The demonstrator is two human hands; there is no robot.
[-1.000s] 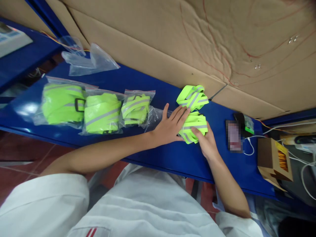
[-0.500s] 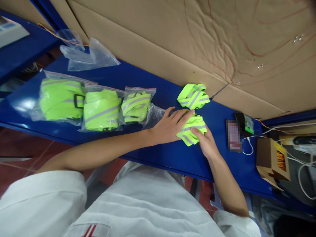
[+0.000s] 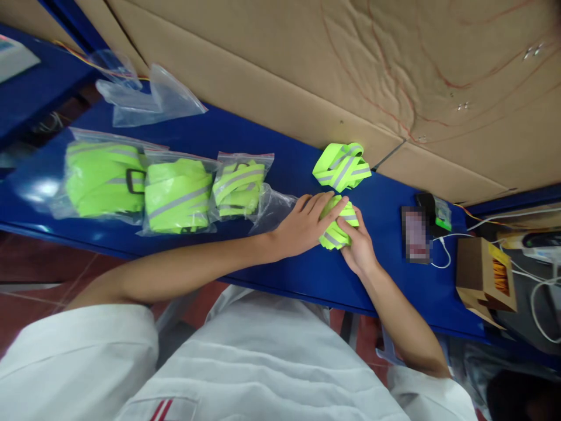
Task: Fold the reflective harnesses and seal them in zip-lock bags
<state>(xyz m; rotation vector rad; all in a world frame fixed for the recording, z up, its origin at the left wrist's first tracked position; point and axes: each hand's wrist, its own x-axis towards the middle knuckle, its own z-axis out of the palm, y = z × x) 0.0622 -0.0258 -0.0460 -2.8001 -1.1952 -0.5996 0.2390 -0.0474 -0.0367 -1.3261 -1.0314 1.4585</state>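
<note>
A folded neon-yellow reflective band (image 3: 337,229) with grey stripes rests on the blue shelf (image 3: 284,175). My left hand (image 3: 307,225) wraps its fingers over the band's left side. My right hand (image 3: 358,242) grips it from the right, thumb on top. Between them the band is squeezed into a tight bundle. A clear empty plastic bag (image 3: 272,207) lies just left of my left hand, partly under it. A second loose folded band (image 3: 342,166) sits behind the held one, close to the cardboard.
Three bagged bands (image 3: 105,181) (image 3: 177,196) (image 3: 239,184) line the shelf to the left, with empty clear bags (image 3: 144,99) behind. A cardboard wall (image 3: 350,64) backs the shelf. A phone (image 3: 415,234), cables and a small brown box (image 3: 484,278) lie to the right.
Both hands closed in on the band, pressing it from a flatter fold into a smaller bundle. My left hand went from fingers flat on it to curled around it.
</note>
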